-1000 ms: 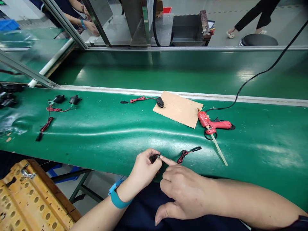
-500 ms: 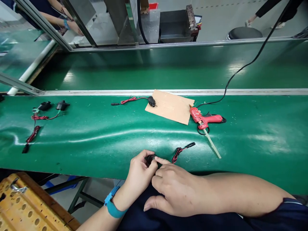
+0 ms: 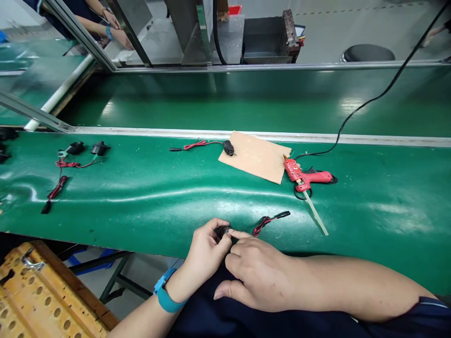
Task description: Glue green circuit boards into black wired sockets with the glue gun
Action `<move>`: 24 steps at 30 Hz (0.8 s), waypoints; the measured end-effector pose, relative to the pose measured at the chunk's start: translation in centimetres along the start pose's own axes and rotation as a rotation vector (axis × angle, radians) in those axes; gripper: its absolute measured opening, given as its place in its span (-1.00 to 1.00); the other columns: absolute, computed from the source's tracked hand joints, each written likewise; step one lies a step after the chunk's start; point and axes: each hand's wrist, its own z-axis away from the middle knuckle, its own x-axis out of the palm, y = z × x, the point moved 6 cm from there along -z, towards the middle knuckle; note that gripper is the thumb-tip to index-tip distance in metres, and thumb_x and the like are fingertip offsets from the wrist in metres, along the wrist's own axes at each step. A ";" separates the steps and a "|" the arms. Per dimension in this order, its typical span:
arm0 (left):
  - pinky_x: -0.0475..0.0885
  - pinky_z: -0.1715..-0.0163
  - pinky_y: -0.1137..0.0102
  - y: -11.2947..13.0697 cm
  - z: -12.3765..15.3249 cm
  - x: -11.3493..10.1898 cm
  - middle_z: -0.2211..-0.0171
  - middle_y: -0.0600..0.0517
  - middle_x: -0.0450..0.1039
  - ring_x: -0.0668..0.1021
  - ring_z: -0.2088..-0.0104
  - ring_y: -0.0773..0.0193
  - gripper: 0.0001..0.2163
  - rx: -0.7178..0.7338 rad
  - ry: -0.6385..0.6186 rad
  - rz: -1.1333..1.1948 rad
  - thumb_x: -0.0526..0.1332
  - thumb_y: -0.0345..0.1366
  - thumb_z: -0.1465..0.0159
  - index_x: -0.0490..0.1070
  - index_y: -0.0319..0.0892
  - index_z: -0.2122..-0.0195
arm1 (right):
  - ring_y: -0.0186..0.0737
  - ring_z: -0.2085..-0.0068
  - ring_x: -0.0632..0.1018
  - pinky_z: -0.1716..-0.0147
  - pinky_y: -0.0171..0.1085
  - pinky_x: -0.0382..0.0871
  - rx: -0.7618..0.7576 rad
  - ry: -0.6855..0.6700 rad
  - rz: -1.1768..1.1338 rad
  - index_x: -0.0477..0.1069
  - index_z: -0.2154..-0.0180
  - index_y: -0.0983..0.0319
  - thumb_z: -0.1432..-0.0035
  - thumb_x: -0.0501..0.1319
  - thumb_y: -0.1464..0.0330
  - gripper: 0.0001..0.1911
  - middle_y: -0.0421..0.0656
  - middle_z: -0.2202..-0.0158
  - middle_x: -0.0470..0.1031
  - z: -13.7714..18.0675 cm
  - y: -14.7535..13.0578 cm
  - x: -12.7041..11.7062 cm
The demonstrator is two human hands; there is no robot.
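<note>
A small black round plastic part (image 3: 221,231) is pinched between the thumb and fingers of my left hand (image 3: 207,251), near the table's front edge. My right hand (image 3: 262,272) reaches in from the right with its index fingertip against that part. Its thumb sticks out to the side and the other fingers are curled, with nothing held in them. Just beyond my right hand lies a bundled red-and-black cable (image 3: 260,225) with a black plug end; whether it joins the held part is hidden by my fingers.
A red glue gun (image 3: 299,174) with a glue stick lies right of a cardboard piece (image 3: 259,157). On the cardboard's left edge rests a black socket (image 3: 229,148) with a wire. More wired black sockets (image 3: 100,148) are at left. A yellow perforated board (image 3: 45,295) is lower left.
The view has shifted slightly, so the table items appear a little further right. Both hands keep the same hold and touch on the black part.
</note>
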 end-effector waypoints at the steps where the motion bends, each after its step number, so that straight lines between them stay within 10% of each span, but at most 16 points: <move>1: 0.31 0.54 0.44 0.0 0.1 -0.1 0.51 0.08 0.47 0.43 0.55 0.33 -0.77 -0.017 -0.005 0.034 0.25 -0.24 -0.22 0.50 -0.22 0.14 | -0.11 0.37 0.57 -0.16 -0.08 0.41 0.002 0.003 -0.005 0.53 0.35 0.31 -0.25 0.29 -0.02 -0.52 -0.13 0.51 0.51 -0.1 -0.1 0.0; 13: 0.39 0.59 0.45 -2.7 5.7 -7.5 0.59 0.08 0.46 0.43 0.63 0.35 -0.71 -0.103 0.190 0.422 0.25 -0.20 -0.28 0.43 -0.26 0.04 | -0.32 0.41 0.39 -0.29 0.11 0.17 -0.205 0.179 -0.244 0.41 0.34 0.27 -0.34 0.26 0.40 -0.84 -0.22 0.44 0.41 -3.1 -3.1 -3.4; 24: 0.41 0.49 0.43 -6.3 11.1 -12.4 0.50 0.04 0.52 0.51 0.58 0.35 -0.78 -0.003 0.314 0.682 0.23 -0.27 -0.37 0.45 -0.22 0.00 | -0.27 0.37 0.41 0.26 -0.15 0.31 -0.285 0.059 -0.366 0.38 0.26 0.25 -0.32 0.26 0.48 -0.92 -0.17 0.39 0.44 -8.3 -5.9 2.4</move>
